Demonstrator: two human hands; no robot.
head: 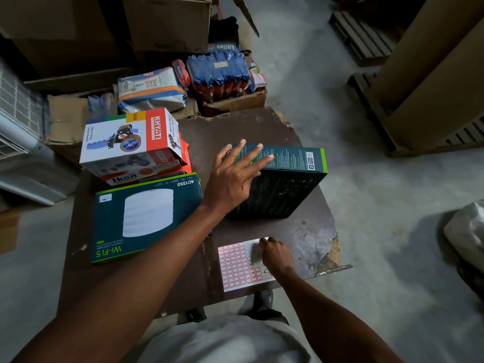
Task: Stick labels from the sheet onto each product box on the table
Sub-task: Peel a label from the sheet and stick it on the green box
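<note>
Left hand (233,176), fingers spread flat, steadies the dark box (285,179) for labelling; right hand (276,255) apparently pinches a label off the sheet (235,268).

A worn dark brown table (301,226) with chipped right edges stands on a concrete floor. On it lie a teal Wi-Fi box (136,218) at left, a stack of tape-dispenser boxes (136,150) behind it, a dark green-edged box (288,179) at centre, and a red-gridded label sheet (238,265) near the front edge.
</note>
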